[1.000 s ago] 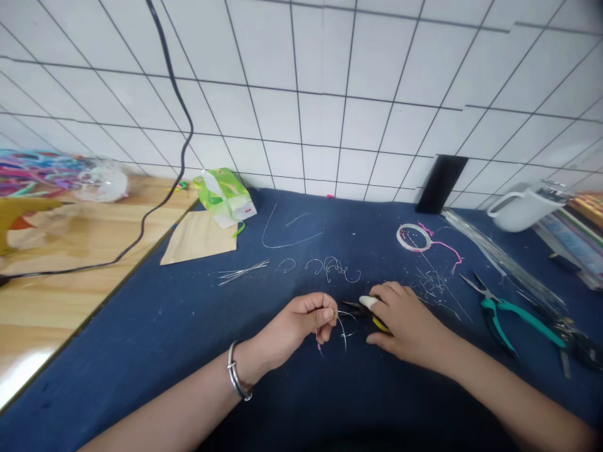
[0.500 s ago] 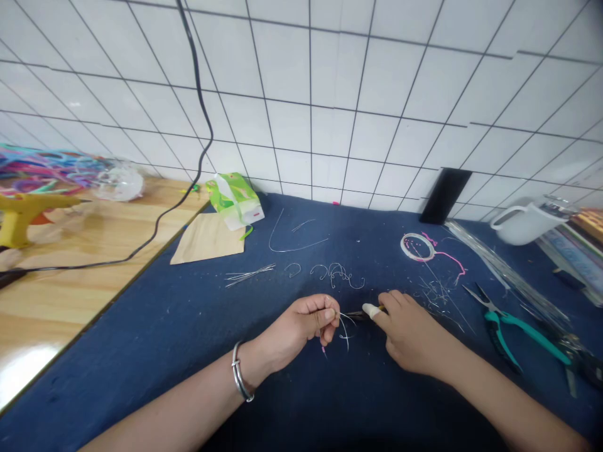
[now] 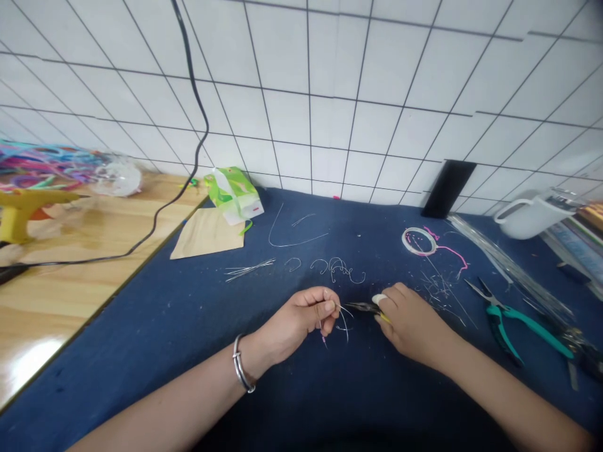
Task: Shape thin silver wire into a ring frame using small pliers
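My left hand (image 3: 308, 314) is closed, thumb against fingers, on several thin silvery wires (image 3: 345, 323) whose bent ends stick out to the right. A small pink piece (image 3: 323, 339) hangs on a wire below the fingers. My right hand (image 3: 412, 323) grips pliers (image 3: 365, 307) with dark narrow jaws and a bit of yellow handle showing; most of the handle is hidden in the palm. The jaw tips point left, close to the wire ends, and whether they touch cannot be made out. Beyond the hands lie curled wire pieces (image 3: 340, 269) and a bundle of straight wires (image 3: 249, 270).
Teal-handled pliers (image 3: 530, 326) lie at right, near wire scraps (image 3: 440, 285) and a white ring (image 3: 419, 241) with pink thread. Farther right are long wires (image 3: 499, 251) and a white mug (image 3: 532, 216). At left are a green packet (image 3: 234, 191), a black cord (image 3: 157, 216) and a yellow glue gun (image 3: 23, 213).
The pliers have drawn slightly back to the right from the wires, and more of their jaws shows. My left hand keeps its hold in nearly the same place.
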Motion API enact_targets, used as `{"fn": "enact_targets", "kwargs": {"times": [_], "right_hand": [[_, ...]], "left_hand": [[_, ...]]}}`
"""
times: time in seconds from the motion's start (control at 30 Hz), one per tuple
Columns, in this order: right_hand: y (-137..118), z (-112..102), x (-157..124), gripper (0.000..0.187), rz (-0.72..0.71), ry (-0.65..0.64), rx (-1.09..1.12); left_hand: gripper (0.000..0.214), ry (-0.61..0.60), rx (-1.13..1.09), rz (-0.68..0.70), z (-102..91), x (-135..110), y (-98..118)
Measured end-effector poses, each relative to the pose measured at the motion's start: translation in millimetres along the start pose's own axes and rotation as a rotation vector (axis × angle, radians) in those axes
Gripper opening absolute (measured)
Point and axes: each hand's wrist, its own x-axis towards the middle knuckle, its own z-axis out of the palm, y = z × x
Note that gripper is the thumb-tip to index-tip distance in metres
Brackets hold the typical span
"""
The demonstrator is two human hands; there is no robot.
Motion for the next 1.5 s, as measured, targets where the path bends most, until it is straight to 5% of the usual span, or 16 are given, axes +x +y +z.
{"fn": "enact_targets", "kwargs": {"times": [0.5, 1.13, 1.5], "right_hand": [[-13.6, -9.4, -1.4, 0.025, -0.041, 0.314, 0.276], [-16.8, -11.0, -2.1, 0.026, -0.032, 0.271, 0.375], [-4.7, -0.7, -1.4, 0.027, -0.175, 0.337, 0.19]], "left_hand": [[0.015, -0.007, -0.187, -0.032, 6.7, -2.1, -4.3], [0.013, -0.062, -0.15, -0.017, 10.3, -6.0, -2.0], [0.013, -0.129, -0.159, -0.068, 9.3, -6.4, -5.0]]}}
